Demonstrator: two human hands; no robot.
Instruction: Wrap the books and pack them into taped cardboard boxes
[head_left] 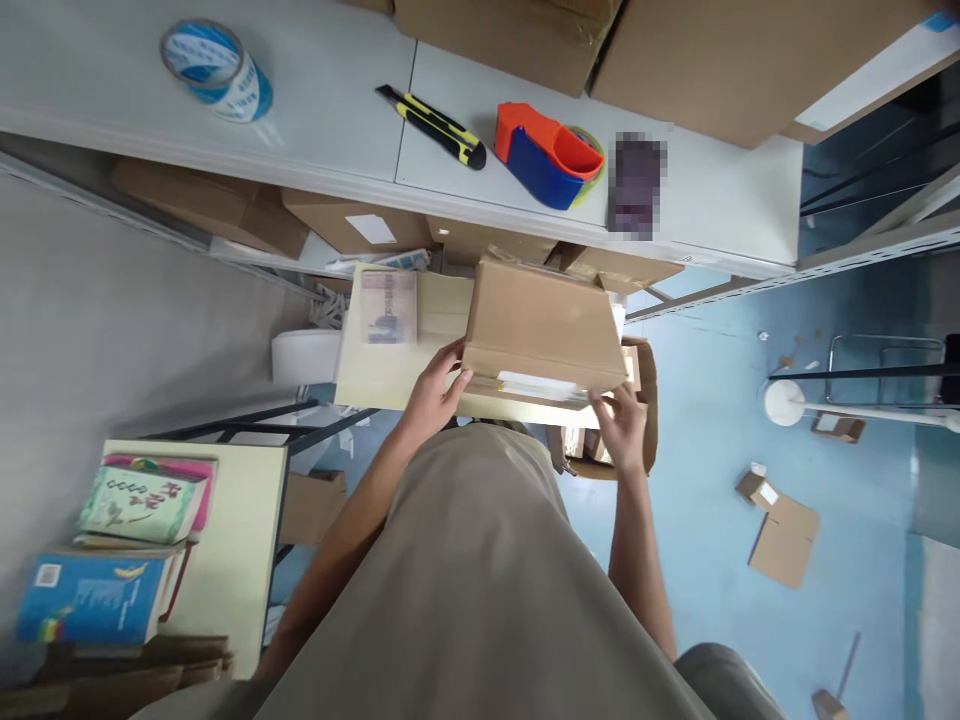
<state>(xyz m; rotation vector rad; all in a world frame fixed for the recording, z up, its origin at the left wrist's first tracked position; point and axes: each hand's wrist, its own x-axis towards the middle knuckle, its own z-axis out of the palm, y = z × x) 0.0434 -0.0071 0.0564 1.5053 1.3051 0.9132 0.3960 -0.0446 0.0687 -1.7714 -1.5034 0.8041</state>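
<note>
When peering down at the cream surface (375,378), can't miss the flat cardboard box (547,315), over the right half and right up by the near edge. Maybe tilted a bit, but can't tell for sure, same for any contact underneath. Got it clamped at both near corners: with left hand (435,397), thumb on the near side and fingers round the left corner; with right hand (622,425), thumb and fingers pinched together at the right corner, kinda blurry there.

Worth noting the lie of it: longest from side to side, roughly along the surface's near edge, with most of the bulk just ahead of the fingers and between both hands. Can't really call either hand nearer, tbh. Also, a white label (540,387) on the near side, between the two grips.

Beyond the far edge, on the white shelf (322,100): blue-and-white tape roll (223,85), black-and-yellow utility knife (433,128), orange-and-blue tape dispenser (544,160).
</note>
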